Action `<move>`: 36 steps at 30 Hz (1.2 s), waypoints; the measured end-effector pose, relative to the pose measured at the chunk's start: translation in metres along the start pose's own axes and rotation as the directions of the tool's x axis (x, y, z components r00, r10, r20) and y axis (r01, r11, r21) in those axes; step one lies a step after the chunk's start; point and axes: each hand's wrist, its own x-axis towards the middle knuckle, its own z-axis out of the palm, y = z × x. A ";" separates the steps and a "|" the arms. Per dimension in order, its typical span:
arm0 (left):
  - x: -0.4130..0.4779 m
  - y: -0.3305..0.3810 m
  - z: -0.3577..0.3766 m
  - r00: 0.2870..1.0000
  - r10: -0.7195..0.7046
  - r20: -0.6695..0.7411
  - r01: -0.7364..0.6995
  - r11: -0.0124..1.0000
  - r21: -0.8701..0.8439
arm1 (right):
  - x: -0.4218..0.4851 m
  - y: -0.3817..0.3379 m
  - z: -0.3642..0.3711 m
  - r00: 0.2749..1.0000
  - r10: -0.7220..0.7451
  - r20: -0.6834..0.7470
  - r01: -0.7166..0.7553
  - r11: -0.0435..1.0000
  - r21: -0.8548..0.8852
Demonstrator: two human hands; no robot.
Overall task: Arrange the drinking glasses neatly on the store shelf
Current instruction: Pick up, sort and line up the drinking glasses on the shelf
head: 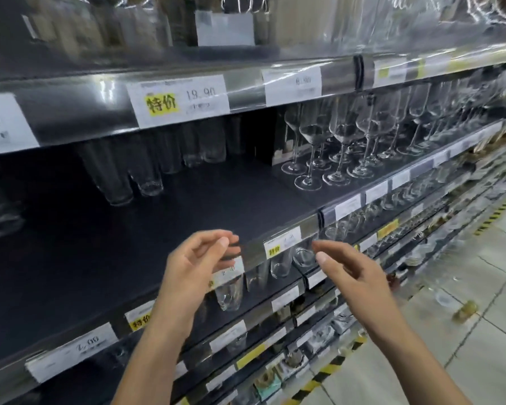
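Left hand (pixel 192 263), right hand (pixel 351 276), loosely open, empty, tumblers (pixel 116 173) well beyond on shelf (pixel 216 206)

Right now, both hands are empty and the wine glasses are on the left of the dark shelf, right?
No. The head view shows the wine glasses on the right of the dark shelf. The left hand and right hand are empty.

Dark shelf (pixel 216 200) — tumblers (pixel 120 173), perhaps — wine glasses (pixel 342 141)

Light: bright front, shelf (pixel 216 206) back dim | glare — price rail (pixel 246 86) | blur: motion smear, edges bowed
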 end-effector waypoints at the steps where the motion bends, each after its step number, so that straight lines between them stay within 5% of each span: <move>1: 0.011 0.000 0.004 1.000 -0.004 -0.021 0.004 1.000 -0.007 | 0.015 0.000 -0.001 1.000 -0.010 0.016 0.010 1.000 -0.001; 15: 0.111 -0.010 0.037 0.957 -0.060 -0.284 0.080 0.995 0.062 | 0.184 0.009 0.031 0.976 -0.046 0.212 0.035 0.998 0.055; 25: 0.158 -0.022 0.001 0.874 -0.066 -0.482 0.204 0.949 0.241 | 0.269 0.018 0.094 0.796 0.032 0.604 0.023 0.996 -0.083; 36: 0.178 -0.032 -0.096 0.580 0.130 -0.805 0.161 0.950 0.269 | 0.295 0.007 0.210 0.711 -0.176 0.681 0.353 0.926 -0.130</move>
